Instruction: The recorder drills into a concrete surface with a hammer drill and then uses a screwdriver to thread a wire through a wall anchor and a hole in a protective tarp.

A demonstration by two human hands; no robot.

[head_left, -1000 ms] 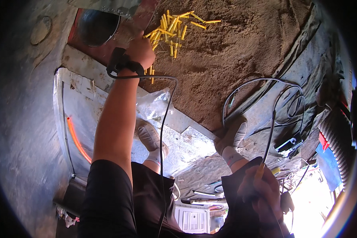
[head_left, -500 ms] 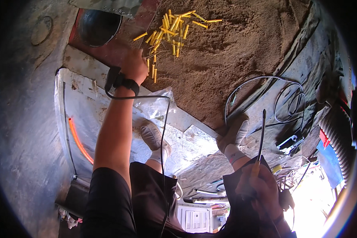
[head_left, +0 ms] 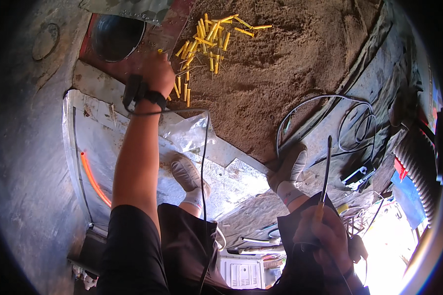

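My left hand [head_left: 158,73] is closed at the upper left, over the reddish-brown strip beside the soil. A yellow wall plug [head_left: 160,51] pokes out at its fingertips; the rest is hidden by the fingers. A thin metal shank shows at the hand's right side. Right of this hand lies a loose heap of yellow wall plugs [head_left: 214,32], several with screws in them. My right hand [head_left: 325,231] is low on the right, by my knee, wrapped round a screwdriver [head_left: 326,179]. The screwdriver's shaft points upward, and part of its yellowish handle shows.
Brown soil [head_left: 275,78] fills the upper middle, edged by a metal sheet. A round dark opening [head_left: 117,38] is at the upper left. A black cable [head_left: 354,101] coils on the right. An orange tube [head_left: 94,179] lies left of my arm, and a ribbed hose [head_left: 418,167] hangs far right.
My left hand has moved slightly left and down from the heap, and a yellow plug end now shows at its fingertips. The right hand still holds the screwdriver, almost unmoved.
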